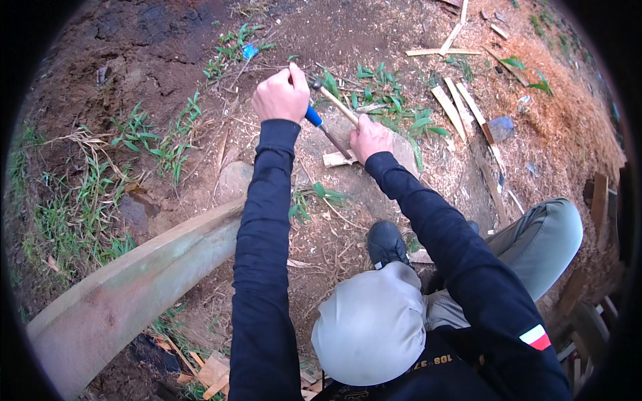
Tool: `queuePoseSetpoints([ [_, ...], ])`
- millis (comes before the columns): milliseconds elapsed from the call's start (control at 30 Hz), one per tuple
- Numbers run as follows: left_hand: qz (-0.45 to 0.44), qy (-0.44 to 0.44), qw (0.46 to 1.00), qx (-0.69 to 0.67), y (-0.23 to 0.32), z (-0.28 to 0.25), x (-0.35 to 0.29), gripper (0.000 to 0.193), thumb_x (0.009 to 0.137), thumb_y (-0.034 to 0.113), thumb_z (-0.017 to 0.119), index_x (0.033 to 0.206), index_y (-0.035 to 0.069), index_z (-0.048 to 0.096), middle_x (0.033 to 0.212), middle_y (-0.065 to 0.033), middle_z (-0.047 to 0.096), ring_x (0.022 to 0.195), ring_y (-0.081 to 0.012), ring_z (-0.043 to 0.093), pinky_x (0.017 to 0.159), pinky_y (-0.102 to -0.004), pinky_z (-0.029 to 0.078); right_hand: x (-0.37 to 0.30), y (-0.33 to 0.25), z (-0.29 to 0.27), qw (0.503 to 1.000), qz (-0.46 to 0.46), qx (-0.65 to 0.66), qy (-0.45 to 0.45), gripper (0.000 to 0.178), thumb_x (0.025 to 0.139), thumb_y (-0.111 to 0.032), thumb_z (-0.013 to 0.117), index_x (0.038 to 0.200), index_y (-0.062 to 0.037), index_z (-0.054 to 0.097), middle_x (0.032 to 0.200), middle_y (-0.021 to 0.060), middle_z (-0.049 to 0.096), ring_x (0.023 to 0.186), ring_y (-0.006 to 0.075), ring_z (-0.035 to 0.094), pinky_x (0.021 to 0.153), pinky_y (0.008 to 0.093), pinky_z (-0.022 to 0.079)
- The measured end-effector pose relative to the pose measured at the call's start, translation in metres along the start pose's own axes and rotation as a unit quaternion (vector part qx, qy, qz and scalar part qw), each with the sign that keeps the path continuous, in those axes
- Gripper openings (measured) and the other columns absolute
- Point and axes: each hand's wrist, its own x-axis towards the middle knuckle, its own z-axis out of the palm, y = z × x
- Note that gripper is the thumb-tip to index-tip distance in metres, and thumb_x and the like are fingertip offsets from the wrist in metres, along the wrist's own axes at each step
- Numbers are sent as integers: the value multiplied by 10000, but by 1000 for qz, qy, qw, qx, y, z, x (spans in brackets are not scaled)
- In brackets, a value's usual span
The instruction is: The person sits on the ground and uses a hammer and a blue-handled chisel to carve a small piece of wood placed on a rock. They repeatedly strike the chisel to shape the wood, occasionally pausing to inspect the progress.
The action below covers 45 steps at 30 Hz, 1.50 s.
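Note:
My left hand (281, 93) is closed around the blue handle (313, 116) of a tool. Its narrow, dark brown shaft (334, 142) slants down to the right, toward a small pale piece of wood (340, 158); whether it touches the wood is unclear. In my right hand (372, 138) is a pale wooden stick (342, 109), gripped near its lower end and reaching up to the left. A dark round knob (317, 85) shows at the stick's far end, close to my left hand; I cannot tell whether the two are joined. A flat stone (405, 155) lies under my right hand.
A long, thick plank (134, 281) runs from the lower left toward my left forearm. Pale wood strips (455, 107) and orange shavings (562, 127) litter the right side. Grass tufts (73, 207) grow on the left. My bent knee (545, 247) and dark shoe (386, 242) are below my hands.

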Motion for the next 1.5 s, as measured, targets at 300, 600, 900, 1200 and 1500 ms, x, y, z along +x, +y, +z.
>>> queuePoseSetpoints([
  [300,-161,-170,970,59,-75,83,21,498,889,357,439,902,-58,714,966,-298,664,979,-455,639,957,-481,462,-1,-4,-2,999,-5,-11,-32,222,805,-206,634,934,-42,559,769,210,643,773,387,654,702,513,523],
  [600,-319,-62,907,-268,-65,76,-7,322,807,278,688,671,-12,654,635,-154,664,585,-229,665,649,-345,529,-1,7,2,1000,0,-1,-21,200,814,-225,622,908,-68,541,745,171,645,738,384,643,699,506,489],
  [900,-261,174,768,-558,-11,-46,-79,419,956,192,587,589,89,415,557,1,419,424,-94,398,422,-243,306,4,-3,-10,996,42,-9,-80,258,826,-258,633,979,-53,598,834,194,687,818,375,677,783,486,527],
  [1200,-270,139,811,-500,11,-23,-154,372,962,273,631,674,133,442,507,29,433,405,-82,451,386,-238,322,9,0,-13,992,70,5,-107,318,825,-295,635,1046,-67,648,916,200,697,899,370,680,847,461,530],
  [1500,-214,161,717,-644,33,-41,-154,374,1003,339,465,713,109,414,553,-7,394,446,-99,368,447,-270,347,16,3,-13,998,46,30,-34,306,815,-302,652,960,-34,630,840,186,693,847,359,683,801,471,533],
])
